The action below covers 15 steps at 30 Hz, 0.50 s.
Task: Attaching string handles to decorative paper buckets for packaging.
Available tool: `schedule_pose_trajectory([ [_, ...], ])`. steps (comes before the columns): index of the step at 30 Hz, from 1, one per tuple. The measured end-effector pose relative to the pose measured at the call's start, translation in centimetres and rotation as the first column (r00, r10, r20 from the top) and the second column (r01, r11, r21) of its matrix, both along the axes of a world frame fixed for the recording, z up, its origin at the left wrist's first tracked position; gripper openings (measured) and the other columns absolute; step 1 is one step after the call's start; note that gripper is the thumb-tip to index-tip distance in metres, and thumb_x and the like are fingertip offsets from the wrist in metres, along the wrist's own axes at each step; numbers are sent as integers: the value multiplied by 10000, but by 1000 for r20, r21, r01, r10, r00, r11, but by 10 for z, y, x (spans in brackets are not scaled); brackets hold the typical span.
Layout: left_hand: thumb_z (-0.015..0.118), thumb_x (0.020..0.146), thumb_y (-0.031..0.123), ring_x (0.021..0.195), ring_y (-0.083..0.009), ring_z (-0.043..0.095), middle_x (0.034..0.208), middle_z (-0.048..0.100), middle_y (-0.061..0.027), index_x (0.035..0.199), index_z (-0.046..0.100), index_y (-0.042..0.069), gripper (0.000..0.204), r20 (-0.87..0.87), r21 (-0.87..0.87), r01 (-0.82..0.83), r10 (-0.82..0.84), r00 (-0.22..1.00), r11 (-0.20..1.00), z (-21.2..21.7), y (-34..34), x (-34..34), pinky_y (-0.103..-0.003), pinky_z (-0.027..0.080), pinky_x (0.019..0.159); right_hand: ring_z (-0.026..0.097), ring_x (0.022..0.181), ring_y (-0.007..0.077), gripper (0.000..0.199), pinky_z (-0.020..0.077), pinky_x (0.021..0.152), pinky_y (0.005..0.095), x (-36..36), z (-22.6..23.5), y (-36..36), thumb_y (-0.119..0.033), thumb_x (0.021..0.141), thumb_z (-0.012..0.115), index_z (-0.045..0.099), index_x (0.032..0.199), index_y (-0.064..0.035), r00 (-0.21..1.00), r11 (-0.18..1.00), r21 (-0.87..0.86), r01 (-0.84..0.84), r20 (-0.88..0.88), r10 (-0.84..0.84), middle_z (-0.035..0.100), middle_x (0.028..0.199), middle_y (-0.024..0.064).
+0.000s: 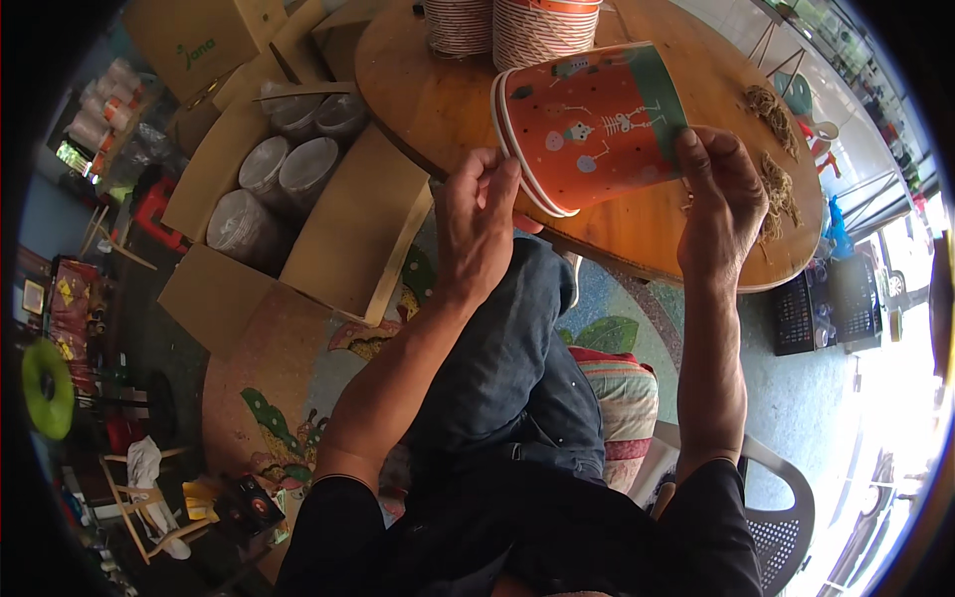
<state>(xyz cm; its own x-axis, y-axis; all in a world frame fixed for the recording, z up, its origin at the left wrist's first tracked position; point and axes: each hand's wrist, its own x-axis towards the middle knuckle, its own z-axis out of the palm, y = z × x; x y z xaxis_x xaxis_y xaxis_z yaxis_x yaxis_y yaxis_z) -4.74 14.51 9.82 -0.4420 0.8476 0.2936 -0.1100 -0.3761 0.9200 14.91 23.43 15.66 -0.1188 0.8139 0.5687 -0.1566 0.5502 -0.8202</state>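
Observation:
Over the near side of the wooden table, two nested orange paper buckets (597, 129) lie tilted on their side in the air. They carry skeleton figures and a green band at the base end, and two white rolled rims show at the left. My left hand (479, 219) pinches the rims, its fingers partly hidden behind them. At the green base end, my right hand (724, 194) grips with the thumb in front and the fingers mostly behind. Beyond the buckets stand a tall stack of nested buckets (545, 38) and another stack (459, 28), both cut off by the view's upper edge.
The round wooden table (418, 80) spans the far side. Bundles of brown twine (779, 199) lie at its right. An open cardboard box (348, 234) with several plastic-wrapped stacks (308, 164) stands left. Black crates (831, 303) sit at right, and a grey plastic chair (781, 497) behind my right arm.

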Motion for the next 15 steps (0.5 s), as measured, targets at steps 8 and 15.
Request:
schedule_pose_trajectory([
  [8,524,1102,177,852,-160,723,1064,679,-117,1303,478,-41,300,-79,142,-110,122,989,984,-14,19,10,-278,652,630,623,893,73,68,509,862,243,-4,-22,-16,-65,977,756,721,1000,-11,993,999,16,42,-108,-40,713,946,3],
  [15,423,1100,62,819,-153,709,953,667,-112,1392,405,47,293,-116,126,-128,143,983,984,6,15,26,-279,640,627,632,897,82,60,516,858,245,4,-17,-22,-53,982,745,744,1017,-5,964,959,122,257,-96,-246,711,953,8],
])
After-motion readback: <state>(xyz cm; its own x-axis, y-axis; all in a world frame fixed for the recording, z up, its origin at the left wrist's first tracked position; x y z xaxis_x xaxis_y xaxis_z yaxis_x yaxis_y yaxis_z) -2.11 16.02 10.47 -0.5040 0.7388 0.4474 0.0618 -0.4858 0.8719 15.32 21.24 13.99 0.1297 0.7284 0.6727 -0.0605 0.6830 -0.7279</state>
